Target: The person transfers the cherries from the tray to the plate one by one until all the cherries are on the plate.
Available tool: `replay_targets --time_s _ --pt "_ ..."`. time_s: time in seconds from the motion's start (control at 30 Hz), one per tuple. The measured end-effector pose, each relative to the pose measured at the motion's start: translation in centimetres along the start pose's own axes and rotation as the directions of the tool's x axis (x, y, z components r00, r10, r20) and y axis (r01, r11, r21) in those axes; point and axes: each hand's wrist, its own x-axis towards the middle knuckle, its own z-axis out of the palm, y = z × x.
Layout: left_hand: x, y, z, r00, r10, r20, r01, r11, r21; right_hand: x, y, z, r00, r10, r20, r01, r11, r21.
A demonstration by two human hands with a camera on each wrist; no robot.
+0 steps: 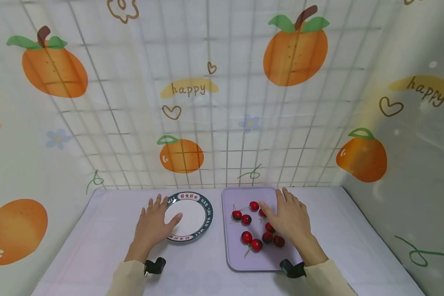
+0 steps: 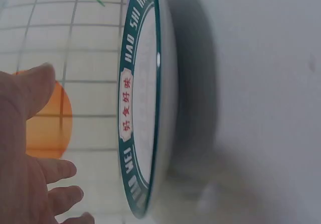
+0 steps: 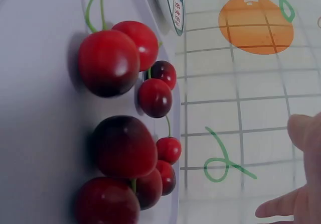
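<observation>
A round white plate with a dark green lettered rim lies on the table at centre left. My left hand hovers at its left side, fingers spread and holding nothing; the left wrist view shows the plate beside the spread fingers. Right of the plate is a purple tray with several red cherries on it, some with green stems. Above the tray's right part is my right hand, fingers extended and grasping nothing, hiding part of the tray. Cherries appear close up in the right wrist view.
A white cloth covers the table. Behind it stands a wire grid under a translucent curtain printed with oranges. More curtain hangs at the left and right sides. Each wrist carries a black strap mount.
</observation>
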Motion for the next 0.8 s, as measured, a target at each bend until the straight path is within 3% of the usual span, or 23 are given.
replay_targets --time_s 0.3,0.8 --pt "-1.1 -1.6 0.5 0.999 -0.028 0.039 0.031 0.995 -0.091 -0.5 0.8 0.4 1.000 0.016 0.003 -0.016 1.000 0.013" --pt "-2.2 -2.7 1.3 0.993 -0.084 0.082 0.098 0.977 -0.191 -1.1 2.0 1.2 0.998 0.042 0.050 -0.044 0.998 0.048"
